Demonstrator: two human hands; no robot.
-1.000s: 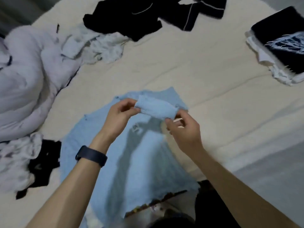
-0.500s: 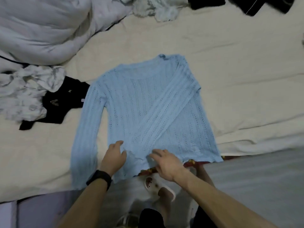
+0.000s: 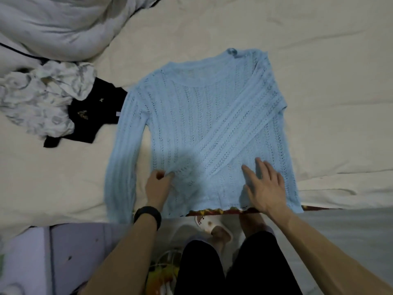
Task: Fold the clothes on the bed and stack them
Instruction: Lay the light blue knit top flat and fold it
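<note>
A light blue knit sweater [image 3: 191, 116] lies flat, front up, on the cream bed sheet [image 3: 319, 60], its hem at the bed's near edge. One sleeve is folded diagonally across the body; the other sleeve [image 3: 121, 162] lies straight down the left side. My left hand [image 3: 158, 186] has curled fingers and pinches the sweater's left side edge near the hem. My right hand [image 3: 263, 186] rests flat with spread fingers on the lower right of the sweater.
A crumpled white-grey patterned cloth [image 3: 42, 99] and a black garment [image 3: 93, 116] lie left of the sweater. A bulky pale duvet [image 3: 53, 24] fills the far left. Below the bed edge are my legs, a white slipper [image 3: 212, 226] and a lilac box [image 3: 74, 248].
The sleeve cuff I held up in both hands now lies across the sweater. My left hand has moved to the left side edge, my right hand out to the lower right.
</note>
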